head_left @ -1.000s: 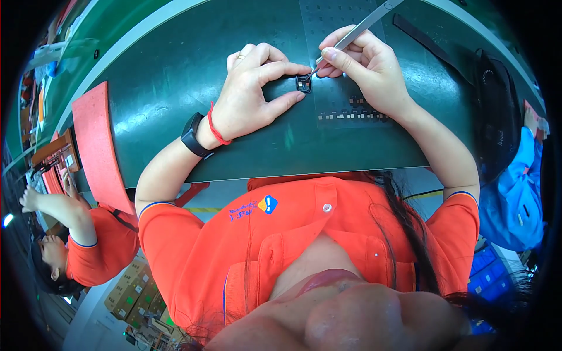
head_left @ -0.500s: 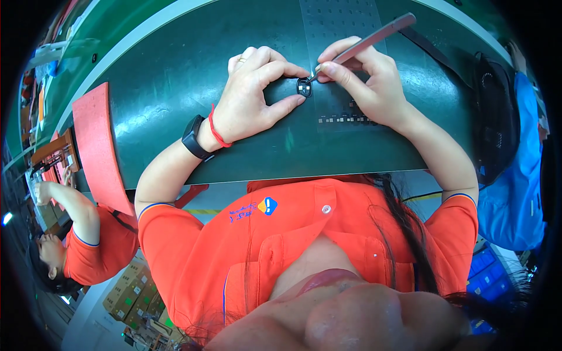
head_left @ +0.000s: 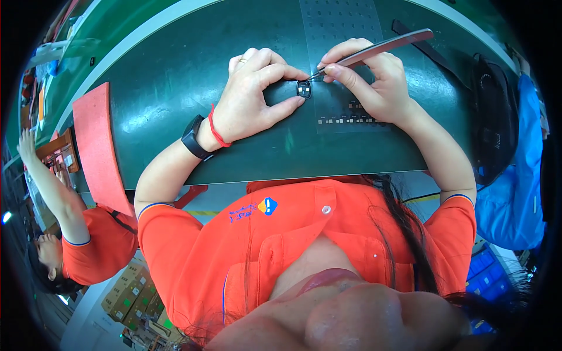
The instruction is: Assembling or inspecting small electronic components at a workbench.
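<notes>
So, we held the part [head_left: 303,89] in our left hand [head_left: 250,90], between thumb [head_left: 287,108] and forefinger [head_left: 282,72], right hand [head_left: 383,85] clasping tweezers [head_left: 389,44].

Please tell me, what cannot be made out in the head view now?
In the head view:
Tweezer tips: too small to show whether they grip anything.
Black part: inner details too small.
Clear sheet: partly hidden by the right hand; far end cut off by the upper edge.
</notes>
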The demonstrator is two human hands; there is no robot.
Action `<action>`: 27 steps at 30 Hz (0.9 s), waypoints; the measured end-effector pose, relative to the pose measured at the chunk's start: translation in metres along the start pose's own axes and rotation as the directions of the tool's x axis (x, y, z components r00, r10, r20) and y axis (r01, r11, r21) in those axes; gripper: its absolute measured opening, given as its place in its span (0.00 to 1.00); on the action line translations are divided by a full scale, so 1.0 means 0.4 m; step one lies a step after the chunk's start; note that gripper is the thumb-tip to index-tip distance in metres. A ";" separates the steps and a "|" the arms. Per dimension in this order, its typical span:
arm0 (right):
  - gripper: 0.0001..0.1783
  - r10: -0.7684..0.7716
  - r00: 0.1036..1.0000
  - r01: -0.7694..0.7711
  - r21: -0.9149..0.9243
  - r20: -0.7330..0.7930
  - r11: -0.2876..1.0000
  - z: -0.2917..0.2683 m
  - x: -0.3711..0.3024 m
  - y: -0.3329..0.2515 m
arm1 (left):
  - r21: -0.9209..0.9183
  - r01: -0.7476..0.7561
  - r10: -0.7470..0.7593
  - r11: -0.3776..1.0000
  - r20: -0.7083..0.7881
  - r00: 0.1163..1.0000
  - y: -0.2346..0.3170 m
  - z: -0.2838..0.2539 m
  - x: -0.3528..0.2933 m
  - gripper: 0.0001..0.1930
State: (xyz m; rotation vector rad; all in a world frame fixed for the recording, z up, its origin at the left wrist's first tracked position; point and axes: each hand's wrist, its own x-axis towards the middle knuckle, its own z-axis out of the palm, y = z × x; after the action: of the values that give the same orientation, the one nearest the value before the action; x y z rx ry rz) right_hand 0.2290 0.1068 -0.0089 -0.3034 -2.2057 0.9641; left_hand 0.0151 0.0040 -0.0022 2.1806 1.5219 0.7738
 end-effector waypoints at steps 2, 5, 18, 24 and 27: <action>0.06 0.142 0.990 -0.143 0.097 0.019 0.985 0.006 -0.004 0.000 | -0.003 -0.001 0.001 1.000 -0.001 1.000 0.000 -0.001 0.002 0.14; 0.06 0.123 0.992 -0.126 0.074 0.041 0.989 0.010 -0.002 0.005 | 0.025 -0.006 0.006 1.000 -0.001 1.000 0.004 -0.003 0.000 0.14; 0.09 0.474 0.881 -0.370 0.635 0.007 0.678 -0.030 0.005 0.028 | 0.257 0.092 0.034 0.962 -0.446 0.894 -0.305 -0.146 0.196 0.14; 0.09 0.502 0.863 -0.413 0.653 0.057 0.635 -0.044 -0.002 0.026 | 0.348 0.379 -0.182 0.857 -0.484 0.856 -0.466 -0.169 0.276 0.21; 0.10 0.534 0.842 -0.442 0.669 0.079 0.598 -0.047 -0.007 0.026 | 0.475 0.362 -0.143 0.802 -0.436 0.889 -0.391 -0.118 0.342 0.26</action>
State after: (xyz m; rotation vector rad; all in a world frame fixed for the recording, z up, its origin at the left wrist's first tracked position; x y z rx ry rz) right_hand 0.2431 0.1229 -0.0086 -0.6274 -1.5128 1.9115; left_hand -0.0928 0.1860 -0.0258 2.1894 2.4458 0.7673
